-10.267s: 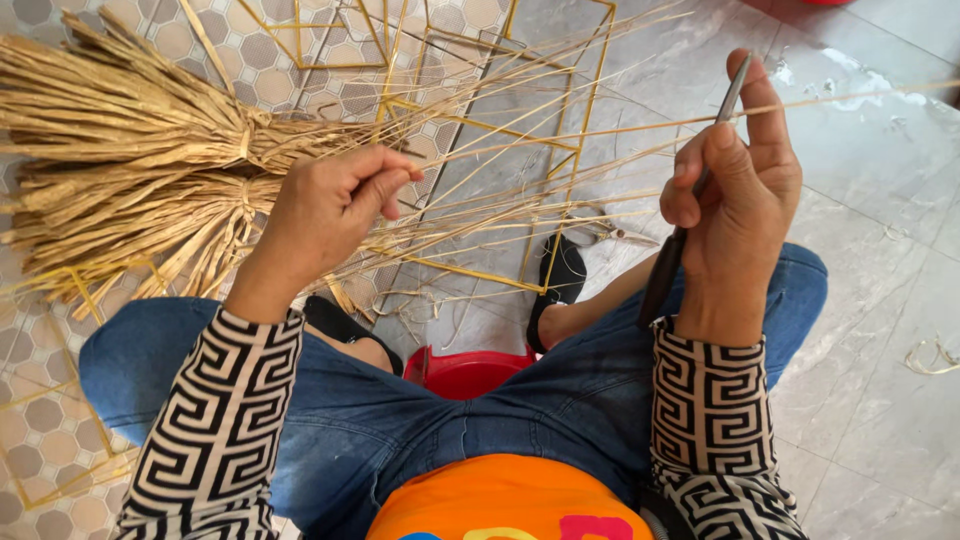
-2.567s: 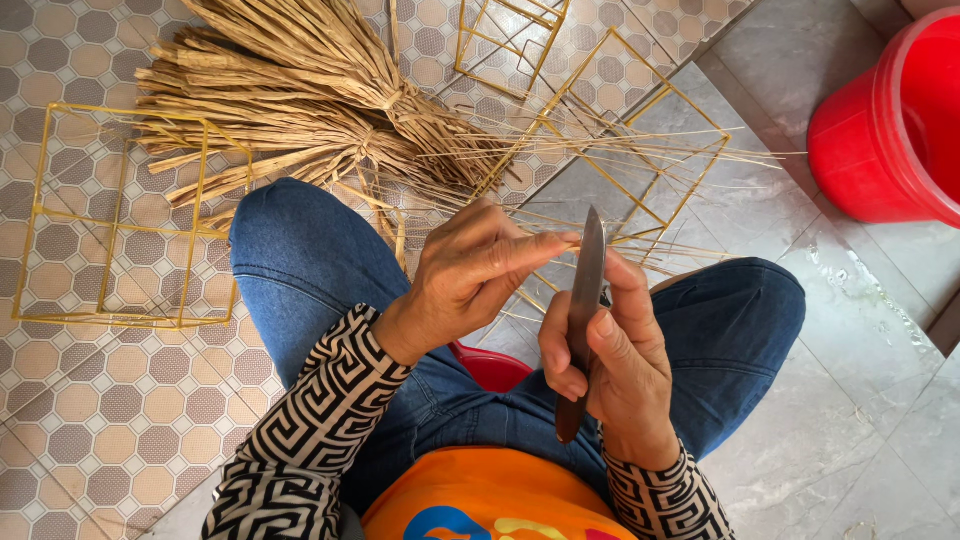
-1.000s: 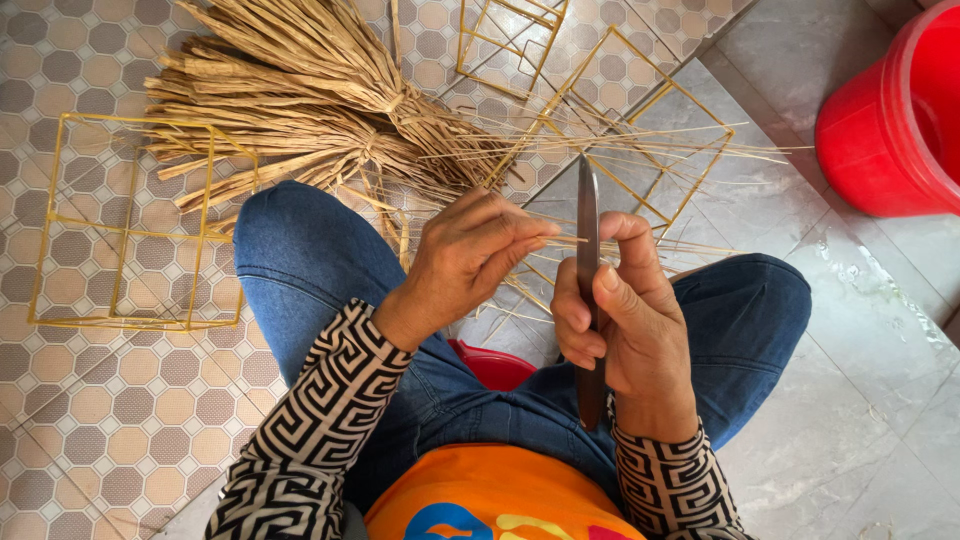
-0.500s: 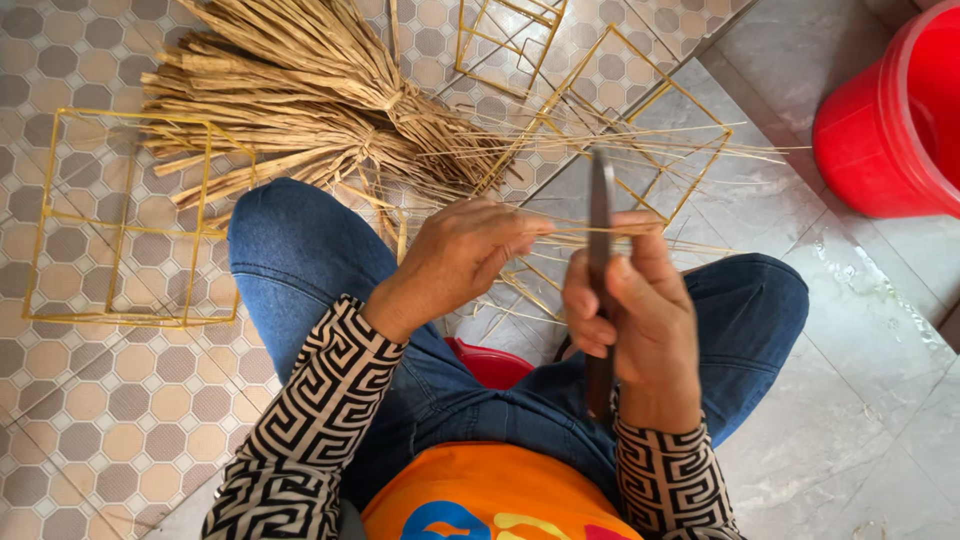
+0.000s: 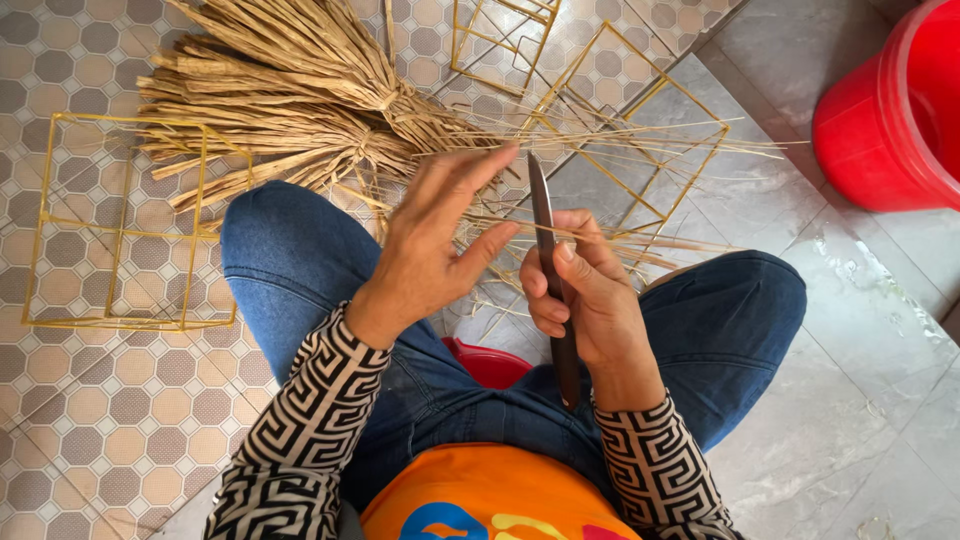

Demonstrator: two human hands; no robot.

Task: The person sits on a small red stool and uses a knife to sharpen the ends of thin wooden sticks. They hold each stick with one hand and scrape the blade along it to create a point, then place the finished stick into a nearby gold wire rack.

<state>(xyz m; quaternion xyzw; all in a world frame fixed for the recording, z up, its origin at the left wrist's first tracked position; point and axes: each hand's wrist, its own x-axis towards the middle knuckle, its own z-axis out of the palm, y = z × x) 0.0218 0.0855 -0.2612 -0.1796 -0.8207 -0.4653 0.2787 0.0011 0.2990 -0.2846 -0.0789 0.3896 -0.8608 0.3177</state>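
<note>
Two hands over my lap: my right hand (image 5: 590, 300) is clenched round the dark blade (image 5: 548, 250), edge upright to meet the thin straw strip (image 5: 640, 240), while my left hand (image 5: 440, 240) spreads its fingers, steadying its near end.

Head cam; steep downward view; close over lap, hands (image 5: 500, 270)

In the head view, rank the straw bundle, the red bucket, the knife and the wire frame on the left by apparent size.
1. Straw bundle and wire frame: similar spread, too close to rank.
2. Red bucket, cut off by the picture edge.
3. Knife, held in the right hand.
</note>
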